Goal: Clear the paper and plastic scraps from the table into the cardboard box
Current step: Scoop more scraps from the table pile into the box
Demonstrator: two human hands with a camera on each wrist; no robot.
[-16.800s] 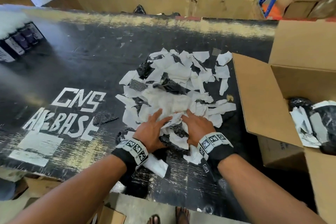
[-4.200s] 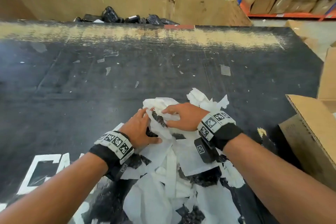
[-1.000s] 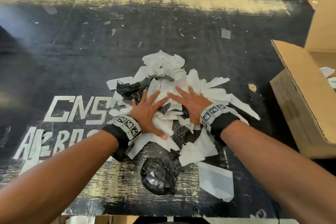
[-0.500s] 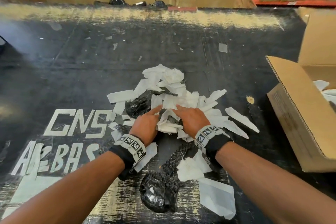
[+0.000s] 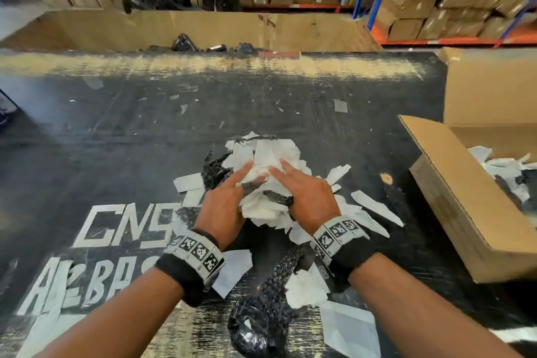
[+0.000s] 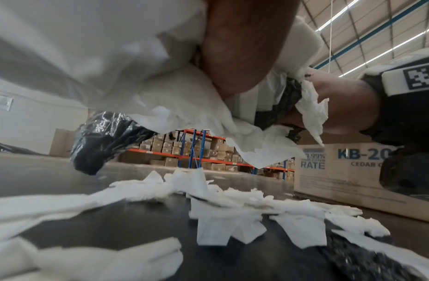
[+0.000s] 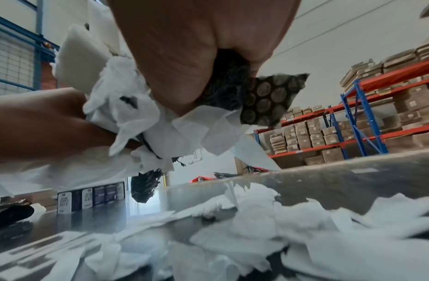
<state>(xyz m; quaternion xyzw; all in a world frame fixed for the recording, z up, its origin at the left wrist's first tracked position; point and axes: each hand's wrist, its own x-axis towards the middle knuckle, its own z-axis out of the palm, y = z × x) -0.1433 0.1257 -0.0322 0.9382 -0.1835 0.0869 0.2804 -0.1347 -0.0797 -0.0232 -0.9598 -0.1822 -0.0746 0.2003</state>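
Note:
Between my left hand (image 5: 229,192) and right hand (image 5: 293,180) I grip a crumpled bundle of white paper and black plastic scraps (image 5: 266,174), raised a little off the black table (image 5: 139,139). In the left wrist view the bundle (image 6: 160,91) hangs above the table with a black plastic piece (image 6: 100,140) dangling from it. My right palm (image 7: 184,57) squeezes paper and a scrap of black bubble wrap (image 7: 268,98). Loose white scraps (image 5: 372,206) and a black bubble-wrap strip (image 5: 261,320) lie below. The open cardboard box (image 5: 453,192) stands to the right with scraps inside.
A large cardboard bin (image 5: 203,29) runs along the table's far edge. Warehouse shelves with cartons (image 5: 436,0) stand behind. White painted letters (image 5: 125,227) mark the table at left. Small bits (image 5: 340,104) dot the far half of the table.
My hands went from lying flat on the pile to closing round a bundle of scraps and lifting it off the table. Some pieces stayed behind on the surface.

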